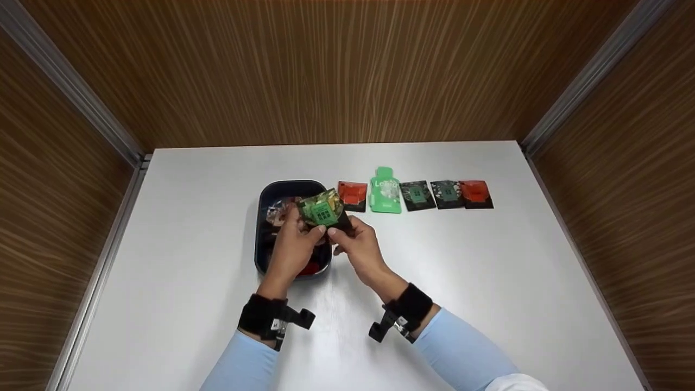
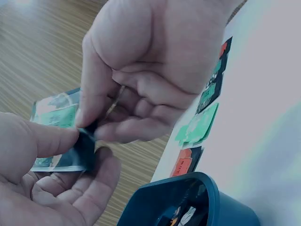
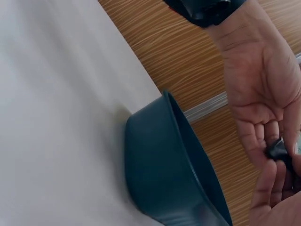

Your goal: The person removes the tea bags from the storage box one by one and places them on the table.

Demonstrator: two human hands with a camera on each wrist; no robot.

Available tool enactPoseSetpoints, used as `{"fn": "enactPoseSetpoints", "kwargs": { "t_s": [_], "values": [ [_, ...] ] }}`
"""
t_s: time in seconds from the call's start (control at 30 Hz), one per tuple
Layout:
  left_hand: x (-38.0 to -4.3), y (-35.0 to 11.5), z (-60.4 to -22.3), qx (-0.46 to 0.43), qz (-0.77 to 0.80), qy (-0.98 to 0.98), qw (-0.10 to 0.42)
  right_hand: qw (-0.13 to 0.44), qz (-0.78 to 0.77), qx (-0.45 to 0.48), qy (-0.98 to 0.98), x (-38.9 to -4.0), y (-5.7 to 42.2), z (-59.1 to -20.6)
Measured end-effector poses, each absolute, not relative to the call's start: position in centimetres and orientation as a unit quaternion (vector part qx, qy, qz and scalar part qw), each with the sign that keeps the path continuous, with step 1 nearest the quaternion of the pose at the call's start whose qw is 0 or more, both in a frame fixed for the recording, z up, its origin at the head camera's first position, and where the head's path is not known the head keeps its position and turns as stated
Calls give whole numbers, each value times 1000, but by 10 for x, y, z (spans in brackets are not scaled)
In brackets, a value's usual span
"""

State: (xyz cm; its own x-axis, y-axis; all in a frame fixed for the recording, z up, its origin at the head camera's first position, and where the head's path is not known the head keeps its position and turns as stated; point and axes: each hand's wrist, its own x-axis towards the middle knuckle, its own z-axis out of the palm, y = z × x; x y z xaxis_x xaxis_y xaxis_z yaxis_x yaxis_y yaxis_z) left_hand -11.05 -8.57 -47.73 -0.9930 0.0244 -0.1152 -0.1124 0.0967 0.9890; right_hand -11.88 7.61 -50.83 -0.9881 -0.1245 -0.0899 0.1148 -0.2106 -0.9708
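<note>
Hands, head view: left hand (image 1: 292, 247) and right hand (image 1: 362, 248) close together, both pinching one small packet (image 1: 324, 213) between thumbs and fingers.
Packet: green and black, tilted, raised over the right side of a tub.
Tub (image 1: 258, 228): dark blue, rounded corners, standing on a white table (image 1: 179, 244); wrappers inside, some red, partly hidden by the left hand.
Row right of the tub: red-and-black packet (image 1: 353, 194), light green pouch (image 1: 385, 194), two dark packets (image 1: 418, 196) with green labels, then another red-and-black packet (image 1: 476, 194).
Arms: light blue sleeves (image 1: 244, 361), black wrist straps (image 1: 263, 317).
Walls: brown wood-grain panels (image 1: 326, 70).
Hands, left wrist view: left hand at lower left, right hand above, both gripping the packet's dark end; tub and row show beyond.
Hands, right wrist view: fingertips meet at the right edge on a dark bit of packet, the rest mostly out of sight; tub's outer side stands nearby.
</note>
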Motion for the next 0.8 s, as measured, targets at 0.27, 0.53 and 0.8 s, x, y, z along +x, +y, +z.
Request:
{"fn": "enactPoseSetpoints", "kwargs": {
  "t_s": [0.27, 0.53, 0.8],
  "values": [
    [-106, -87, -482, -14, 633, 768, 100, 23, -711, -4, 703, -125, 98, -520],
    [-103, -74, -492, 7, 507, 855, 110, 55, -691, 48, 719, -119, 122, -540],
    [-102, -72, -501, 54, 422, 903, 61, 73, -682, 150, 712, -136, 155, -557]
  ]
}}
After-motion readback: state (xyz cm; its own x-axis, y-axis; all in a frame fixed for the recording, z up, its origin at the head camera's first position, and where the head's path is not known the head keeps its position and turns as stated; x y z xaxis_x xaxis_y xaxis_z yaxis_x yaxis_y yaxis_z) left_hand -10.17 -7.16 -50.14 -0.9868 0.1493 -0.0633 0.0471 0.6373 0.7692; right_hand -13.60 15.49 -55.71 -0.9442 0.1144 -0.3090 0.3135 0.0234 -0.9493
